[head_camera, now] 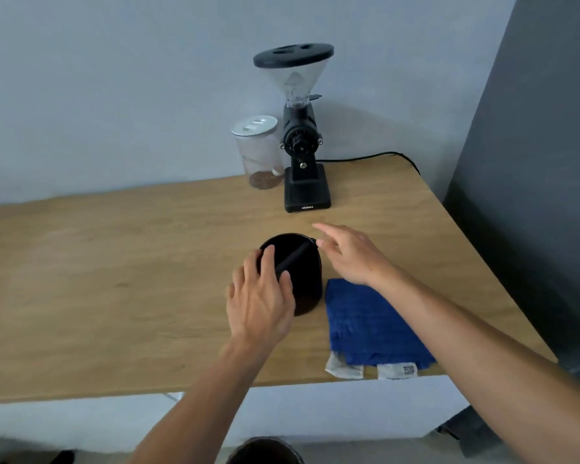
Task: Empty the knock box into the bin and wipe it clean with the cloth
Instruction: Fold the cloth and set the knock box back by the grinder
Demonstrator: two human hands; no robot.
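A black round knock box (303, 279) with a bar across its mouth stands upright on the wooden table (114, 279). My left hand (262, 296) lies over its near left rim, fingers spread and touching the bar, not closed around it. My right hand (349, 252) hovers at the box's right rim with fingers apart, holding nothing. A blue cloth (372, 326) lies flat on the table just right of the box, its white tags at the table's front edge. The dark rim of a bin (265, 452) shows on the floor below the table's front edge.
A black coffee grinder (303, 142) stands at the back of the table, its cable trailing right. A clear jar (258, 152) with a white lid sits to its left. A dark grey panel (533, 162) borders the table's right side.
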